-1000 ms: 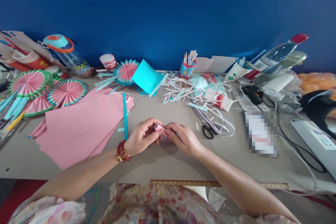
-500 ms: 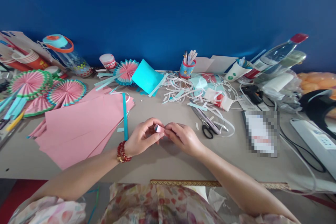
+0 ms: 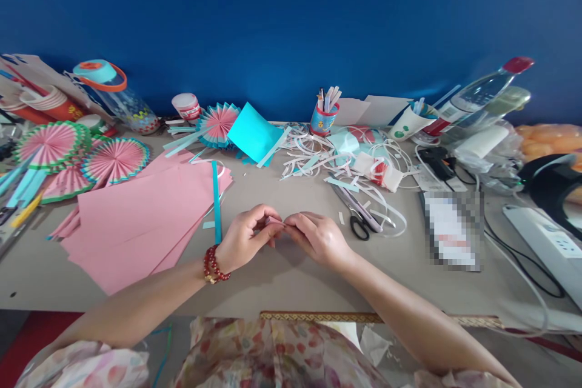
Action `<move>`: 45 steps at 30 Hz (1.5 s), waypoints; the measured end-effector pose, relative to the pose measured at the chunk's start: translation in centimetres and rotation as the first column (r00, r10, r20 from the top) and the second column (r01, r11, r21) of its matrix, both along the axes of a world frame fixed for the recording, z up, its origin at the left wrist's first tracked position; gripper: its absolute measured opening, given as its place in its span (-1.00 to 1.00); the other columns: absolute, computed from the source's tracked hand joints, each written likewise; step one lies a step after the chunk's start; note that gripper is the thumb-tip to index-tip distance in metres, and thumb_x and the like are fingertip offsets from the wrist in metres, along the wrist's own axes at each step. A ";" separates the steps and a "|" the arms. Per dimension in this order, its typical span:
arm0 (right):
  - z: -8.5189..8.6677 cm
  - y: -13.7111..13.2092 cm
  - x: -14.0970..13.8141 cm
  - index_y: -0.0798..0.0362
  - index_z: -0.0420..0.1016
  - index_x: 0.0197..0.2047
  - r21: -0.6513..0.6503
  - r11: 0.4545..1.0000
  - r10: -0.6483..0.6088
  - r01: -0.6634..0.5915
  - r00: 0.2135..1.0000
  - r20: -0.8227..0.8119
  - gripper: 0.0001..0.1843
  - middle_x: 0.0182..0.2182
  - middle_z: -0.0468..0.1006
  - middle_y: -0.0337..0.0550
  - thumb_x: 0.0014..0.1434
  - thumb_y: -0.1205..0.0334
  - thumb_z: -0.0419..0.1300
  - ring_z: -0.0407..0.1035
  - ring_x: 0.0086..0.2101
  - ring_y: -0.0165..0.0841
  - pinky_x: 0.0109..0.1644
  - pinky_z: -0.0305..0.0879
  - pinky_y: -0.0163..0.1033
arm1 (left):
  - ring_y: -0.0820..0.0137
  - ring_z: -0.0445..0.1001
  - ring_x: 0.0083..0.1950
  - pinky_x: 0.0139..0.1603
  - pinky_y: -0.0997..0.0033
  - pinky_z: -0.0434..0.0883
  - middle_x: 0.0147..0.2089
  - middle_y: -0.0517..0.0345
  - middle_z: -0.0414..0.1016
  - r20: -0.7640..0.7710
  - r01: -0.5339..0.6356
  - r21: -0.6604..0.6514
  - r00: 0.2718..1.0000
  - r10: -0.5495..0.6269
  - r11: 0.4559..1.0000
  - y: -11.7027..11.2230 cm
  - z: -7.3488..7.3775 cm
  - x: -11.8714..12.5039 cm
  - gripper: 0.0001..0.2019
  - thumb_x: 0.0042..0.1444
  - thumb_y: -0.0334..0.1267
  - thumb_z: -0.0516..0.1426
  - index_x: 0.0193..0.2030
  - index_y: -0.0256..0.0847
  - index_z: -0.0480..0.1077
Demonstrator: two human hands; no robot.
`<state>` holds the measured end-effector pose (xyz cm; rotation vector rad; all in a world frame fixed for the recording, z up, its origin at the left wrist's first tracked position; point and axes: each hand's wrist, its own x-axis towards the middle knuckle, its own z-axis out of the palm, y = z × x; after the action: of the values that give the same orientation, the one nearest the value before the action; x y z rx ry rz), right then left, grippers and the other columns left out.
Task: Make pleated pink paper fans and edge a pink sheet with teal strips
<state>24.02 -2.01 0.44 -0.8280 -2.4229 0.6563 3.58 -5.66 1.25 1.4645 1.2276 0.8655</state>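
My left hand (image 3: 248, 237) and my right hand (image 3: 316, 237) meet at the middle of the table, fingertips pinched together on a small pink folded paper piece (image 3: 274, 220). Only a thin edge of that piece shows between the fingers. A red bead bracelet (image 3: 211, 263) circles my left wrist. Pink paper sheets (image 3: 140, 218) lie just left of my left hand, with a teal paper strip (image 3: 216, 200) across their right edge. Black-handled scissors (image 3: 357, 213) lie right of my right hand.
Pink and teal paper fans (image 3: 116, 159) lie at the left. White and teal paper scraps (image 3: 336, 160) pile behind the scissors. A pen cup (image 3: 324, 119), a teal sheet (image 3: 254, 132), bottles (image 3: 477, 94) and a power strip (image 3: 545, 248) line the back and right.
The pink piece has been pressed flatter between my fingertips, so less of it shows. Both hands stay in the same spot.
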 end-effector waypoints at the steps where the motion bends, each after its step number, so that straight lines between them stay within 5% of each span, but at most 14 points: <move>1: 0.0 0.0 0.0 0.02 0.40 -0.15 0.003 1.000 0.002 -0.002 1.000 0.003 -0.78 -0.32 0.60 -0.05 0.43 0.20 -0.05 0.44 -0.36 -0.31 -0.25 0.25 -0.27 | 0.46 0.50 -0.46 -0.44 0.53 0.39 -0.42 0.22 0.52 0.000 0.002 0.004 1.000 -0.002 1.000 0.0 0.0 0.0 -0.78 0.26 -0.05 0.12 -0.22 -0.18 0.34; 12: 0.1 0.2 0.4 0.04 0.39 -0.19 0.124 0.992 0.018 -0.019 1.000 0.011 -0.77 -0.42 0.55 -0.11 0.43 0.23 -0.05 0.38 -0.41 -0.36 -0.29 0.18 -0.31 | 0.42 0.57 -0.42 -0.38 0.49 0.44 -0.30 0.14 0.61 0.104 0.057 0.011 0.993 -0.058 0.998 0.1 0.3 -0.3 -0.74 0.36 -0.11 0.01 -0.24 -0.21 0.39; 22: 0.4 0.0 0.1 0.06 0.38 -0.19 0.056 0.998 0.031 -0.031 1.000 0.002 -0.79 -0.37 0.54 -0.10 0.42 0.24 -0.05 0.39 -0.37 -0.36 -0.27 0.19 -0.32 | 0.41 0.56 -0.36 -0.26 0.48 0.37 -0.39 0.21 0.61 -0.269 0.202 0.319 0.956 -0.116 0.926 -0.1 0.0 -0.9 -0.85 0.37 -0.31 -0.05 -0.11 -0.14 0.34; 25: 0.5 0.0 0.2 0.06 0.39 -0.27 0.001 0.999 0.050 -0.050 0.999 -0.016 -0.72 -0.43 0.49 -0.14 0.41 0.23 -0.07 0.35 -0.41 -0.37 -0.29 0.17 -0.32 | 0.41 0.57 -0.39 -0.28 0.48 0.38 -0.43 0.20 0.60 -0.217 0.200 0.283 0.966 -0.140 0.938 -0.1 0.1 -0.6 -0.84 0.37 -0.30 -0.05 -0.13 -0.16 0.35; 28: 0.9 0.0 0.3 0.05 0.39 -0.33 -0.185 0.983 0.006 -0.012 0.999 -0.031 -0.68 -0.50 0.46 -0.22 0.41 0.16 -0.05 0.33 -0.46 -0.42 -0.32 0.16 -0.34 | 0.41 0.58 -0.44 -0.33 0.47 0.41 -0.42 0.16 0.59 -0.001 0.131 0.128 0.991 -0.132 0.983 0.1 0.0 -0.2 -0.79 0.39 -0.20 -0.06 -0.16 -0.19 0.34; 30: 1.2 0.1 0.5 0.05 0.38 -0.34 -0.430 0.903 -0.024 -0.017 0.996 -0.089 -0.65 -0.51 0.47 -0.26 0.41 0.07 -0.02 0.36 -0.49 -0.46 -0.36 0.20 -0.37 | 0.40 0.57 -0.46 -0.37 0.46 0.42 -0.37 0.11 0.59 0.195 0.130 0.024 0.972 -0.132 0.991 0.4 -0.2 -0.1 -0.76 0.37 -0.11 -0.01 -0.09 -0.22 0.34; 33: 1.6 0.3 0.6 0.06 0.37 -0.33 -0.768 0.621 -0.073 -0.158 0.964 -0.257 -0.61 -0.49 0.52 -0.25 0.34 -0.08 0.07 0.44 -0.49 -0.45 -0.39 0.31 -0.37 | 0.40 0.55 -0.43 -0.38 0.45 0.43 -0.32 0.08 0.58 0.406 0.222 -0.052 0.895 -0.183 0.974 0.7 -0.2 -0.1 -0.67 0.22 -0.07 0.18 0.02 -0.23 0.35; 36: 1.3 0.4 0.6 0.08 0.36 -0.30 -0.885 0.369 -0.139 -0.284 0.925 -0.355 -0.58 -0.50 0.54 -0.24 0.28 -0.15 0.14 0.44 -0.53 -0.46 -0.43 0.36 -0.38 | 0.46 0.50 -0.47 -0.38 0.46 0.42 -0.35 0.10 0.57 0.473 0.247 -0.097 0.864 -0.174 0.964 1.0 -0.2 -0.4 -0.71 0.18 -0.13 0.24 -0.04 -0.24 0.41; 38: 1.1 0.4 0.5 0.08 0.36 -0.29 -0.906 0.288 -0.158 -0.311 0.917 -0.365 -0.57 -0.54 0.53 -0.26 0.25 -0.17 0.16 0.41 -0.57 -0.48 -0.48 0.33 -0.41 | 0.49 0.46 -0.51 -0.43 0.48 0.40 -0.39 0.14 0.53 0.497 0.194 -0.109 0.860 -0.115 0.975 1.2 -0.3 -0.5 -0.76 0.18 -0.13 0.24 -0.11 -0.24 0.44; 42: 1.1 0.3 0.4 0.08 0.36 -0.23 -0.904 0.280 -0.086 -0.325 0.929 -0.360 -0.52 -0.51 0.56 -0.20 0.28 -0.22 0.09 0.45 -0.54 -0.44 -0.44 0.38 -0.36 | 0.54 0.40 -0.49 -0.47 0.52 0.35 -0.36 0.22 0.44 0.511 0.012 -0.070 0.859 0.025 0.997 1.7 -0.7 -0.7 -0.80 0.09 -0.17 0.31 -0.25 -0.23 0.46; 45: 1.9 0.0 0.3 0.10 0.40 -0.15 -0.855 0.425 0.012 -0.298 0.946 -0.324 -0.46 -0.36 0.61 -0.09 0.29 -0.27 0.01 0.52 -0.37 -0.33 -0.29 0.43 -0.28 | 0.55 0.38 -0.47 -0.42 0.53 0.34 -0.39 0.24 0.41 0.496 -0.108 -0.048 0.860 0.118 0.993 2.1 -0.8 -1.0 -0.81 0.12 -0.17 0.29 -0.30 -0.22 0.42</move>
<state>24.36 -2.00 2.38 -0.7732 -1.7529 2.1160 2.58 -3.58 0.45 1.0613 0.9280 1.2195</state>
